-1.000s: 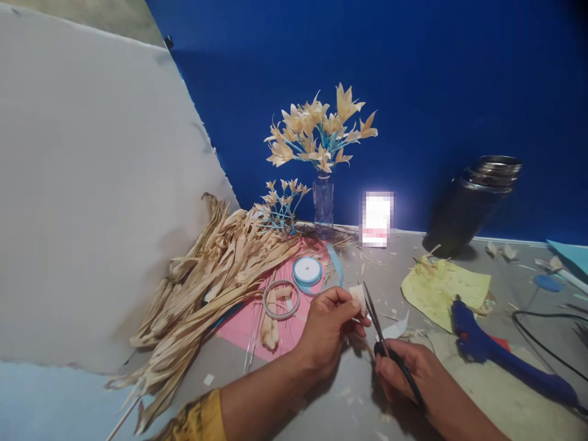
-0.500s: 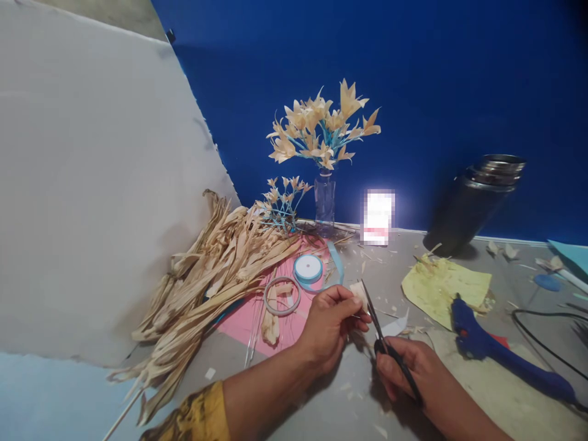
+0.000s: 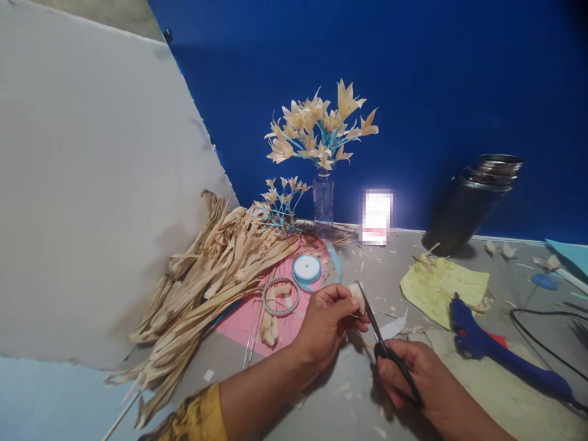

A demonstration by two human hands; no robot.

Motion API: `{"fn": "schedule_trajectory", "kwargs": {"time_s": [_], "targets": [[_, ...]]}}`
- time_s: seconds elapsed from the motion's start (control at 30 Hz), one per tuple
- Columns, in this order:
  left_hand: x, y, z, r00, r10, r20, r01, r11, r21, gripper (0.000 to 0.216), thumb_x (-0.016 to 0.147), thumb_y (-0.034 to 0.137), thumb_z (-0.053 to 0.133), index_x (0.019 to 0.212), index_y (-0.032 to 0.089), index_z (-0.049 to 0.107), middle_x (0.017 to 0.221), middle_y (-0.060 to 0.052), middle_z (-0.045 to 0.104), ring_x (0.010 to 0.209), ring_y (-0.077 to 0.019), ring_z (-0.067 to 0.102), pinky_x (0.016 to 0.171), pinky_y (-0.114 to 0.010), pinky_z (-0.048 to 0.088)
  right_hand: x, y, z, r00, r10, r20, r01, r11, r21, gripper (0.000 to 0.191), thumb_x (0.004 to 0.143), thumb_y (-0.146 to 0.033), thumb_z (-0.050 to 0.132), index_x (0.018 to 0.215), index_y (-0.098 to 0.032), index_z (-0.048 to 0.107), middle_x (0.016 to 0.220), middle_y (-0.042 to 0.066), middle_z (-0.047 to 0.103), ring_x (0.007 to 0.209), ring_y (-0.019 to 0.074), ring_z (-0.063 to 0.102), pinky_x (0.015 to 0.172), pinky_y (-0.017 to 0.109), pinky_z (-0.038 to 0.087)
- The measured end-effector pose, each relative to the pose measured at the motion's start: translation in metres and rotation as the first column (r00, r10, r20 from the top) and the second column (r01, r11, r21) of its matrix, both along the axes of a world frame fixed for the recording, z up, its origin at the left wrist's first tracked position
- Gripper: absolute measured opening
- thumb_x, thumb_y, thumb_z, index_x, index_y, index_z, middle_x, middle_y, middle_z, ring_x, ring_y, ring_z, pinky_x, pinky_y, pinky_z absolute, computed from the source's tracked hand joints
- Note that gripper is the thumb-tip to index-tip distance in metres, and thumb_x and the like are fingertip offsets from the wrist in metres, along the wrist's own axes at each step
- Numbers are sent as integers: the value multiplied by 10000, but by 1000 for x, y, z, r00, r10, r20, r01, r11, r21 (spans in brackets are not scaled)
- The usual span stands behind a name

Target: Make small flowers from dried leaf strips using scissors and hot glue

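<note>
My left hand [image 3: 327, 324] pinches a small pale piece of dried husk [image 3: 357, 290] above the grey table. My right hand [image 3: 408, 373] grips the handles of black scissors [image 3: 381, 337], whose blades point up and lie against the right edge of that piece. A pile of dried corn husks [image 3: 211, 275] lies to the left. On the pink sheet [image 3: 257, 318] sit a blue ribbon spool [image 3: 307, 269] and a clear tape ring [image 3: 281, 296].
A glass vase of husk flowers [image 3: 321, 147] stands at the back by the blue wall, a smaller bunch [image 3: 282, 199] beside it. A blue glue gun [image 3: 496, 352] with a black cord lies right, near a yellow sheet [image 3: 443, 288] and a steel flask [image 3: 473, 202]. Scraps litter the table.
The husk piece and the scissors have shifted slightly left together; both hands keep their grip, and the view has barely moved.
</note>
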State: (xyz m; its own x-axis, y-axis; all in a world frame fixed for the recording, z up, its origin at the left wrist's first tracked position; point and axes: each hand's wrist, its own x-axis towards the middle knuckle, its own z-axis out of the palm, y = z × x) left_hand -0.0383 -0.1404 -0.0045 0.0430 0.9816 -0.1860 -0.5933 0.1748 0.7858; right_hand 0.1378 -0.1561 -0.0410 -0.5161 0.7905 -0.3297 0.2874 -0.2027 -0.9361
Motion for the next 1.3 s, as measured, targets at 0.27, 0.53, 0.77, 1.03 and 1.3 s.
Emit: {"fn": "schedule_trajectory", "kwargs": {"time_s": [0.27,0.53,0.77,1.03,1.3], "targets": [[-2,0,5,998,9,-63,-7,1000,22,236,694,238,808,692,170,582,613,-3,649,566,-134,632,576,-245,529,2,0,-5,1000,-2,-11,2,1000,-6,557,778,-718,643,589,-221,476,498,-21,526,501,114,446,506,247,328],[-5,1,7,995,-5,-99,7,1000,18,236,674,251,797,666,173,575,606,-20,670,535,-140,639,571,-257,519,2,0,-7,999,2,-36,-4,999,-49,491,812,-634,658,619,-220,480,487,-38,515,482,106,431,505,244,318],[-5,1,5,997,-20,-78,22,1000,19,230,674,238,794,717,183,574,608,-11,679,539,-152,648,585,-273,529,0,-1,4,999,34,-8,-35,999,-39,624,762,-808,618,614,-222,464,487,-37,481,493,101,382,506,252,277],[-3,0,4,998,-23,-61,24,1000,14,224,705,233,789,703,178,572,613,-16,681,546,-144,646,596,-261,529,1,-2,-1,999,18,-43,-20,999,-32,599,800,-755,631,586,-223,458,486,-44,445,487,102,387,507,251,302],[-1,0,-2,1000,-8,2,8,999,-36,264,678,237,828,701,174,573,605,21,638,541,-127,631,571,-247,528,-8,-3,4,999,-42,8,42,997,-63,645,721,-824,637,561,-229,449,468,-48,437,471,96,370,504,256,305]]}}
